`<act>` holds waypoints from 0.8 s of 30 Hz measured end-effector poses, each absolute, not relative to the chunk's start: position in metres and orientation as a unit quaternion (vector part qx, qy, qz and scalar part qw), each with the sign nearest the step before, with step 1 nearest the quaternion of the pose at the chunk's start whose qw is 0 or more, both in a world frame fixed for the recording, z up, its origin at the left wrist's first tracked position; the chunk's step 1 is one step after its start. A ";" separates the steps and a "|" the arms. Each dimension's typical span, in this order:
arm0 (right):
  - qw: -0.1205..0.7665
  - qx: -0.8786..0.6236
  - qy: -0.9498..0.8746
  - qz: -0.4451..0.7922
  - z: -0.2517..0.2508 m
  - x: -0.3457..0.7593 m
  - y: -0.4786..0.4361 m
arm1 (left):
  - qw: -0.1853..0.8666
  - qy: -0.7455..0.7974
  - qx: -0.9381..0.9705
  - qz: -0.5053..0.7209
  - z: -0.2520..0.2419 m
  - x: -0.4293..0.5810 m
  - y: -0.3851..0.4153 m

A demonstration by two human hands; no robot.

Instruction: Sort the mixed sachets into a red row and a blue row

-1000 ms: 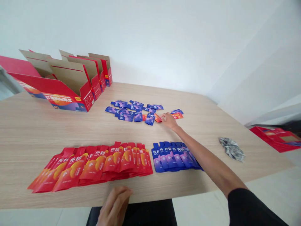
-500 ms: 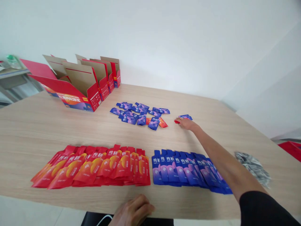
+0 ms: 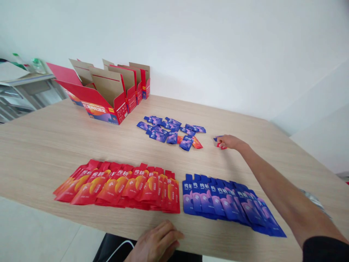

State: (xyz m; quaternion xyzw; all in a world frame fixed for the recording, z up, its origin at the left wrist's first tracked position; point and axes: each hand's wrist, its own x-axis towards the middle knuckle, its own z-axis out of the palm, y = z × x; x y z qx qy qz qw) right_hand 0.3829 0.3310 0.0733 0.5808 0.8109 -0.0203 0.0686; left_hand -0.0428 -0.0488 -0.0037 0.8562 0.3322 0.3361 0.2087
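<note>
Out past the pouches, my right hand [image 3: 228, 142] is closed on a small red pouch [image 3: 222, 146]. A blue pouch [image 3: 216, 139] shows beside its fingertips, partly covered by the hand; whether it is gripped too, I cannot tell. My left hand [image 3: 159, 240] rests at the near table edge, fingers curled together, with nothing visible in it. Just beyond it lies an overlapping row of red pouches [image 3: 124, 185]. To their right spreads a similar row of blue pouches [image 3: 218, 198]. A loose pile of blue pouches [image 3: 158, 135] lies mid-table, with an orange-red pouch [image 3: 197, 143] partly beneath one.
Several open red cardboard boxes [image 3: 120, 112] stand at the back left of the wooden table [image 3: 109, 145], near the wall. A crumpled silvery wrapper [image 3: 316, 202] lies at the right, partly behind my forearm. Another desk [image 3: 29, 78] stands at far left.
My right hand has reached the blue pouch on the right and now covers part of it, still with the red pouch. The view has shifted; my left hand stays at the edge.
</note>
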 end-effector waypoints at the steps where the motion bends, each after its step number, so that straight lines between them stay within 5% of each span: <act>1: 0.066 0.576 0.814 -0.029 0.079 0.384 0.327 | 0.211 0.337 0.854 0.336 -0.004 -0.043 -0.049; 4: 0.031 0.552 0.832 -0.052 0.100 0.384 0.310 | 0.215 0.344 0.847 0.343 -0.005 -0.044 -0.051; 9: -0.168 0.521 0.833 -0.073 0.140 0.344 0.248 | 0.203 0.328 0.834 0.394 -0.002 -0.049 -0.056; 14: -0.324 0.466 0.800 -0.193 0.175 0.240 0.162 | 0.051 0.425 0.753 0.501 0.007 -0.056 -0.066; 19: -0.319 0.358 0.729 -0.489 0.179 0.123 0.115 | -0.044 0.511 0.671 0.535 0.020 -0.077 -0.066; 24: -0.262 0.300 0.655 -0.643 0.148 0.032 0.118 | -0.101 0.552 0.646 0.517 0.027 -0.118 -0.064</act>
